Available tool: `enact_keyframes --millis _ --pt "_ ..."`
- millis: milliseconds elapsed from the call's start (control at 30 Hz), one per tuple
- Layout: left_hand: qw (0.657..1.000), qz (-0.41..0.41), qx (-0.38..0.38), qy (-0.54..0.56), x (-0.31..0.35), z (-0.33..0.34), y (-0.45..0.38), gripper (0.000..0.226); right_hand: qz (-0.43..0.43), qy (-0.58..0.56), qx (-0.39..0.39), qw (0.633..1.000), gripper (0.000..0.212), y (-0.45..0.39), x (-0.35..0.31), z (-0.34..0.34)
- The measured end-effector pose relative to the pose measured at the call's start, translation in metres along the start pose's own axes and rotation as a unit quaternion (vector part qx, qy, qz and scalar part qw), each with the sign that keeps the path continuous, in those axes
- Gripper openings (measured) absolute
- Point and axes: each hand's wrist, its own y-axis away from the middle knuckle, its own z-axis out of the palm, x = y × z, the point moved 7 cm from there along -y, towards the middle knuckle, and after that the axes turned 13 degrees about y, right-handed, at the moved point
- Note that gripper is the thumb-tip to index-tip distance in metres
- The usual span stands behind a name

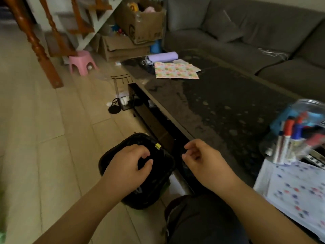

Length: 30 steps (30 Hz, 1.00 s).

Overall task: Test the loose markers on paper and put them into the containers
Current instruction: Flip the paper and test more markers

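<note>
My left hand (pixel 128 166) hovers over a black bin (pixel 158 184) on the floor, fingers loosely curled, with nothing visible in it. My right hand (pixel 202 159) hangs beside it at the table's front edge, also loosely curled and holding nothing. At the right edge of the view, several red, blue and black markers (pixel 288 138) stand caps-up in a clear container (pixel 269 148). Behind it is a glass jar (pixel 309 106) with blue contents. A white test paper (pixel 299 191) covered with red and blue marks lies at the table's near right.
The dark coffee table (pixel 219 103) runs away from me, with patterned paper (pixel 175 71) and a purple roll (pixel 163 56) at its far end. A grey sofa (pixel 246 36) stands behind it. On the floor are a pink stool (pixel 81 61), a wire stand (pixel 121 95) and cardboard boxes (pixel 140 23).
</note>
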Motion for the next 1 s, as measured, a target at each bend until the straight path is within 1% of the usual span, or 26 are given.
enact_keyframes --millis 100,267,400,500,600,667,767,900,1000 --pt "0.999 0.037 -0.028 0.012 0.031 0.022 -0.018 0.018 0.011 -0.003 0.066 0.998 0.014 0.020 0.024 -0.035" --pt "0.987 0.127 -0.093 0.026 0.113 0.083 -0.045 0.016 0.080 0.031 0.167 0.982 0.013 0.067 0.091 -0.096" --pt "0.965 0.205 -0.145 0.070 0.189 0.143 -0.052 0.019 0.174 0.045 0.211 0.961 0.011 0.117 0.161 -0.139" --pt "0.943 0.256 -0.184 0.102 0.241 0.191 -0.049 0.018 0.244 0.045 0.249 0.936 0.011 0.155 0.211 -0.163" --pt "0.930 0.284 -0.204 0.112 0.281 0.237 -0.045 0.018 0.301 0.045 0.277 0.911 0.017 0.187 0.253 -0.180" --pt "0.919 0.306 -0.218 0.116 0.303 0.266 -0.043 0.018 0.329 0.044 0.277 0.902 0.018 0.202 0.277 -0.187" --pt "0.913 0.307 -0.240 0.123 0.319 0.300 -0.041 0.019 0.365 0.067 0.272 0.888 0.020 0.215 0.308 -0.194" --pt "0.910 0.306 -0.254 0.114 0.316 0.325 -0.042 0.025 0.402 0.103 0.262 0.872 0.029 0.210 0.342 -0.201" --pt "0.920 0.267 -0.261 0.121 0.309 0.334 -0.053 0.023 0.396 0.136 0.272 0.866 0.038 0.190 0.362 -0.209"
